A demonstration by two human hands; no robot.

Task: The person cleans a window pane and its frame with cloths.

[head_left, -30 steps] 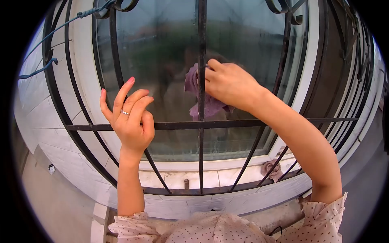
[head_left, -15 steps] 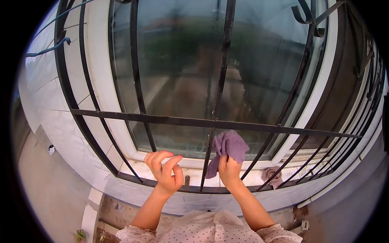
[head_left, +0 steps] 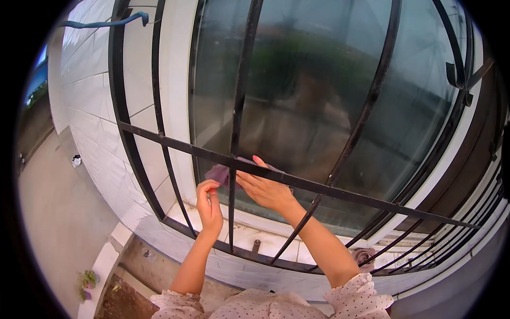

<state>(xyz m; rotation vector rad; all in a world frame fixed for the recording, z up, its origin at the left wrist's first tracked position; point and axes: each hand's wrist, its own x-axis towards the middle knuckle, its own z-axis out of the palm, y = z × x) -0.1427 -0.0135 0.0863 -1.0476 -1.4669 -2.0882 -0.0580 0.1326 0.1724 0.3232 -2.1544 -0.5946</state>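
A purple cloth (head_left: 217, 174) lies against the lower part of the window glass (head_left: 297, 122), behind the black bars. My right hand (head_left: 264, 190) reaches through the bars, its fingers stretched over the cloth and pressing it to the pane; part of the cloth is hidden by the hand and the crossbar. My left hand (head_left: 209, 209) is raised between two bars, just below the cloth's left edge. Its fingers are bent together with the thumb alongside, and I cannot make out whether they pinch the cloth's edge.
Black metal bars (head_left: 238, 101) with a crossbar (head_left: 366, 199) stand before the window. A second, brownish cloth (head_left: 364, 257) lies on the white tiled sill (head_left: 280, 243) at the right. A short metal stub (head_left: 256, 246) rises from the sill. Below left is a potted plant (head_left: 87, 279).
My right hand has moved up and left with the purple cloth, from above the sill onto the glass. My left hand has risen slightly beside it. The view has turned.
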